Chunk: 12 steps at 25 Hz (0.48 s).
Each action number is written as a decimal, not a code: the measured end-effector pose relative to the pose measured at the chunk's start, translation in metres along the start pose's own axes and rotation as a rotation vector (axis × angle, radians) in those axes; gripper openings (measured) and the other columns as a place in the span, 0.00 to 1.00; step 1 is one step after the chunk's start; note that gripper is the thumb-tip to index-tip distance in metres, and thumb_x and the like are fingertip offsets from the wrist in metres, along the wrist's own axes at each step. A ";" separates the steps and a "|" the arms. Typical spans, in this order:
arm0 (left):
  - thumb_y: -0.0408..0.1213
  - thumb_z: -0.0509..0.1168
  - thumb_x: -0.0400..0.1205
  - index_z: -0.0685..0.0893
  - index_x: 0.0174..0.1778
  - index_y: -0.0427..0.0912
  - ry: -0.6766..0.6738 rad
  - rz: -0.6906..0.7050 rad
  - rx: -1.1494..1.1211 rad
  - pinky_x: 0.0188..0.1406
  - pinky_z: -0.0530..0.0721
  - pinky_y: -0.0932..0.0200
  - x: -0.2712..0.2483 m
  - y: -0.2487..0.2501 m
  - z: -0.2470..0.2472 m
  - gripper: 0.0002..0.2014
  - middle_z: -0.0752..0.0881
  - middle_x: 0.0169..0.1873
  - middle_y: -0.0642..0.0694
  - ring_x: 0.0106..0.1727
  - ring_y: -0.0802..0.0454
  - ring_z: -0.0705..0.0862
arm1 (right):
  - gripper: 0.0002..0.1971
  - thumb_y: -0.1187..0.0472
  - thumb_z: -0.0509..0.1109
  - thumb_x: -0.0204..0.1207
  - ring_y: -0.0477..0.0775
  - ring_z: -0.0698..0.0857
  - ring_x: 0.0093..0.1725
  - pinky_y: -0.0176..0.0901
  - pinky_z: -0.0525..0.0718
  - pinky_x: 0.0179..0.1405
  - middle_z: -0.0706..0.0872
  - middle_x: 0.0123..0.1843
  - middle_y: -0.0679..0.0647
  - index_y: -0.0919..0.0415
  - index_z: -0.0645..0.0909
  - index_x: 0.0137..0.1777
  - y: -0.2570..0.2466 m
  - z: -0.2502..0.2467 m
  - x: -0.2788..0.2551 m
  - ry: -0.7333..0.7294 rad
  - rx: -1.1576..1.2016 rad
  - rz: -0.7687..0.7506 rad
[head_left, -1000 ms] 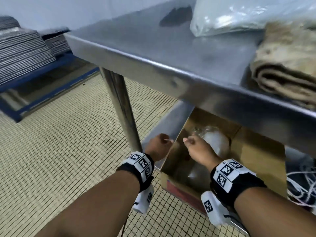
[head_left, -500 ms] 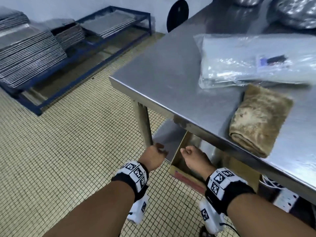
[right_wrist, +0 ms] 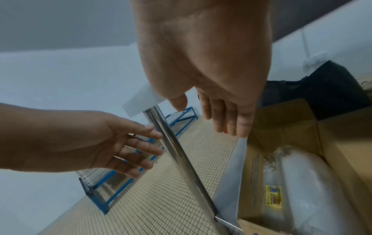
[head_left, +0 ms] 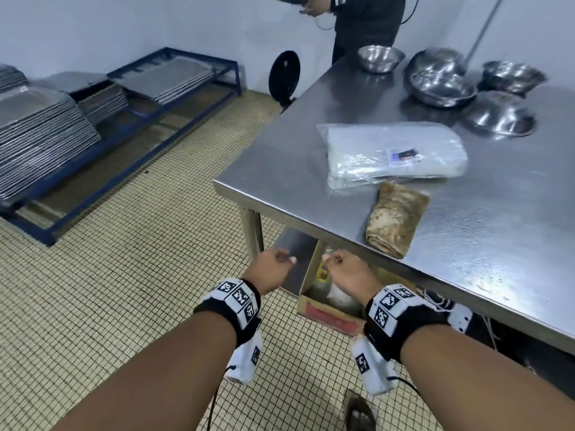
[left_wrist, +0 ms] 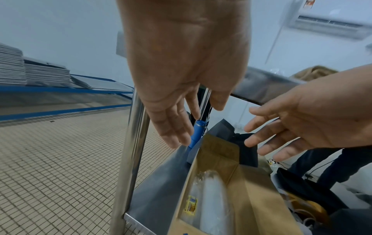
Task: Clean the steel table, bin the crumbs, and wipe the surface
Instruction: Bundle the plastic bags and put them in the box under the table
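Observation:
The steel table (head_left: 295, 188) fills the right of the head view. A folded brown cloth (head_left: 396, 219) lies near its front edge, with a flat plastic-wrapped packet (head_left: 392, 154) just behind it. Both my hands hang in front of the table, below its edge. My left hand (head_left: 280, 262) is beside the table leg (head_left: 252, 234); my right hand (head_left: 337, 262) is over an open cardboard box (head_left: 323, 312) on the lower shelf. The wrist views show my left hand (left_wrist: 198, 125) and right hand (right_wrist: 205, 119) with relaxed fingers, holding nothing. Faint pale specks mark the tabletop's front right.
Several steel bowls (head_left: 441, 82) stand at the table's far end, where another person (head_left: 367, 23) stands. The box holds a clear plastic roll (right_wrist: 312, 182). Stacked metal trays (head_left: 40, 135) sit on blue racks at the left. A white socket strip (head_left: 460, 318) and cables lie under the table.
The head view has risen from under the table edge to above the tabletop. Both hands have drawn back out of the box, still holding nothing.

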State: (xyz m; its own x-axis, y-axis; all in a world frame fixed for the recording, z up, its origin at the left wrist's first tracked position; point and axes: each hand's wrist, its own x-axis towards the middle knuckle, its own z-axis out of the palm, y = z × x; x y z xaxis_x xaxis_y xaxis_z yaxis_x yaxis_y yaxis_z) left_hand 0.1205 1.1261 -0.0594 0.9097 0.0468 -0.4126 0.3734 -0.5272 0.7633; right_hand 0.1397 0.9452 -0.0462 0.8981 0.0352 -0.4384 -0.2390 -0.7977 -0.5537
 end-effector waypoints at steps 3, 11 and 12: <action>0.45 0.63 0.86 0.77 0.72 0.42 0.006 0.055 -0.011 0.65 0.76 0.57 -0.013 0.023 -0.018 0.19 0.83 0.67 0.45 0.66 0.50 0.81 | 0.21 0.45 0.57 0.85 0.62 0.80 0.66 0.45 0.75 0.61 0.84 0.66 0.60 0.59 0.79 0.65 -0.017 -0.027 -0.017 0.061 0.004 -0.026; 0.47 0.65 0.84 0.81 0.68 0.42 0.053 0.178 0.053 0.64 0.82 0.52 0.006 0.099 -0.047 0.19 0.87 0.60 0.44 0.59 0.44 0.86 | 0.26 0.44 0.58 0.84 0.62 0.77 0.71 0.46 0.72 0.69 0.80 0.71 0.61 0.61 0.74 0.73 -0.040 -0.097 -0.011 0.189 0.119 -0.022; 0.47 0.65 0.84 0.81 0.68 0.43 0.049 0.199 0.073 0.66 0.82 0.50 0.014 0.112 -0.048 0.19 0.86 0.61 0.44 0.59 0.44 0.86 | 0.26 0.44 0.58 0.84 0.62 0.77 0.71 0.46 0.71 0.70 0.80 0.71 0.61 0.61 0.74 0.73 -0.040 -0.107 -0.005 0.200 0.133 -0.022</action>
State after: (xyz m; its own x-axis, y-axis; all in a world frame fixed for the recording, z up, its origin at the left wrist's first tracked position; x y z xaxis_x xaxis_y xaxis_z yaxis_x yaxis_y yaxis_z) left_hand 0.1836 1.1086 0.0440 0.9726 -0.0243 -0.2314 0.1728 -0.5902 0.7885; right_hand 0.1841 0.9130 0.0543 0.9556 -0.0790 -0.2840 -0.2537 -0.7111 -0.6558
